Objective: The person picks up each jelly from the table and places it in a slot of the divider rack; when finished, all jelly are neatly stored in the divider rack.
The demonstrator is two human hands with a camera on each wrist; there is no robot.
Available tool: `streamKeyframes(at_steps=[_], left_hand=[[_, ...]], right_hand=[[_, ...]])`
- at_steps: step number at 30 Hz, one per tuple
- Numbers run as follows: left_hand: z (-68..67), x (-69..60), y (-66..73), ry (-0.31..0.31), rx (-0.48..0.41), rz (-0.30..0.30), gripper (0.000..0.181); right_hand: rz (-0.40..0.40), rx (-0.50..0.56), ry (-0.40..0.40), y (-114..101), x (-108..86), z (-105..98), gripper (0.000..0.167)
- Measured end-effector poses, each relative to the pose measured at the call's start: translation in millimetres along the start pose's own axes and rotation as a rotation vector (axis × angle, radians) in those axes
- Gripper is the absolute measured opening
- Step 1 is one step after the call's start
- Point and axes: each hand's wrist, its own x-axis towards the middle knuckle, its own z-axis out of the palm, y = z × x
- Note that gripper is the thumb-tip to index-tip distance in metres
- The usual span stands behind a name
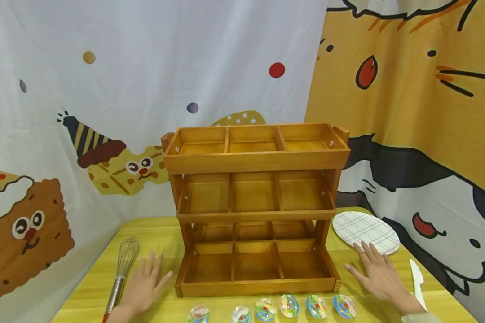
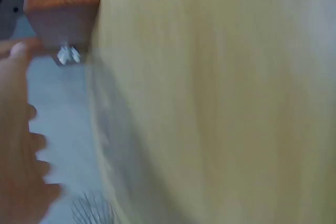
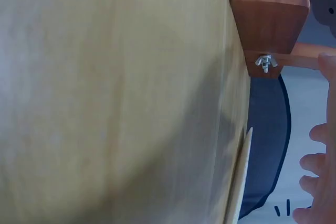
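Note:
A brown wooden three-tier rack (image 1: 256, 162) stands in the middle of the table, each tier split into compartments. To its left my left hand (image 1: 143, 285) has its fingers spread, palm down, just beside a wire whisk (image 1: 123, 269). My right hand (image 1: 380, 273) is on the other side, fingers straight and holding nothing, near an oval plate (image 1: 365, 231) and a white knife (image 1: 417, 282). In the left wrist view the left hand (image 2: 21, 145) appears at the edge; the right wrist view shows the right hand (image 3: 320, 177) likewise. Whether either palm touches the table I cannot tell.
Several small lidded cups (image 1: 288, 306) with colourful tops line up in front of the rack, along the bottom of the head view. Behind the yellow wood-grain table (image 1: 153, 229) hangs a cartoon-printed cloth (image 1: 234, 54), which also runs along the right side.

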Motion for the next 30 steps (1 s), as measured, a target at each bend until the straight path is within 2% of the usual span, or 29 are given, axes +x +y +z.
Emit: streamKeyframes(at_steps=[2, 5, 7, 12, 15, 18, 23, 26, 29, 30], left_hand=[[-1.3, -1.2, 10.1, -0.08, -0.19, -0.05, 0.072], [0.6, -0.6, 23.6, -0.134, -0.439, -0.125, 0.074], [4.0, 1.9, 29.6, -0.119, -0.56, -0.137, 0.072], [11.2, 7.2, 36.1, -0.067, -0.774, -0.168, 0.064], [13.4, 5.8, 37.4, -0.053, -0.841, -0.189, 0.062], [15.4, 3.5, 37.1, -0.075, -0.88, -0.207, 0.063], [17.1, 2.8, 37.2, -0.102, -0.889, -0.263, 0.066], [17.5, 2.9, 37.7, -0.101, -0.888, -0.269, 0.067], [18.2, 2.1, 35.8, -0.129, -0.905, -0.252, 0.069], [19.0, 1.8, 34.3, -0.14, -0.911, -0.247, 0.07]], right_hand=[[-0.001, 0.02, -0.011, -0.9, -1.0, 0.1, 0.07], [0.007, 0.07, -0.011, -2.8, -3.4, -0.9, 0.067], [0.012, 0.112, 0.0, -4.8, -5.8, -2.5, 0.064], [0.044, 0.212, -0.006, -12.9, -12.9, -9.8, 0.06], [0.076, 0.267, -0.029, -18.7, -16.9, -17.0, 0.061], [0.112, 0.31, -0.044, -25.5, -20.7, -25.0, 0.061], [0.176, 0.373, -0.041, -35.8, -27.7, -34.0, 0.057], [0.263, 0.47, -0.09, -40.0, -33.2, -36.0, 0.053], [0.352, 0.601, -0.199, -41.9, -39.6, -34.1, 0.05], [0.35, 0.641, -0.245, -41.2, -42.0, -32.3, 0.05]])
